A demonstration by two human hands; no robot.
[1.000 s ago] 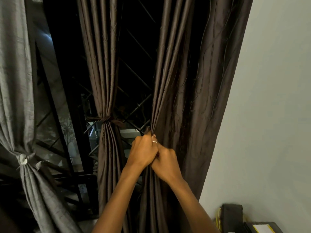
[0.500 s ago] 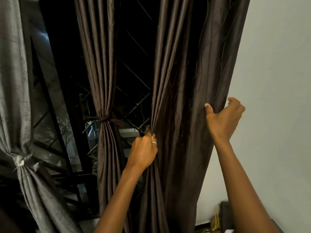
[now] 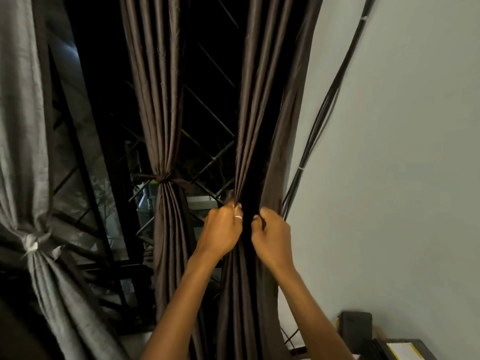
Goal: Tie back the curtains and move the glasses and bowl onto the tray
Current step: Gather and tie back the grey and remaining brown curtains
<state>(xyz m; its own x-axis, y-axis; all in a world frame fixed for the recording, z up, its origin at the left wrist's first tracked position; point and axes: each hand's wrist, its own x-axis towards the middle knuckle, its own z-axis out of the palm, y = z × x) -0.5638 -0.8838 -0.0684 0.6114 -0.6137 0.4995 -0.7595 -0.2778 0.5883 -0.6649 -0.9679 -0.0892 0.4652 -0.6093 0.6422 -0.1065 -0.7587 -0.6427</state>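
Observation:
A dark brown curtain hangs at the window's right side, gathered into a bunch at waist height. My left hand grips the left folds of that bunch; a ring shows on one finger. My right hand grips the right folds, pulled in from the wall side. A second brown curtain to the left is tied with a brown band. A grey curtain at far left is tied with a white knot. No glasses, bowl or tray are in view.
A pale wall stands close on the right, with black cables running down it beside the curtain. A dark box and a dark surface with yellow-edged paper sit at the bottom right. Behind the curtains is a black window grille.
My right hand went out to the curtain's right edge by the wall, then pulled that edge in to the bunch beside my left hand, uncovering the cables. The left hand kept its grip.

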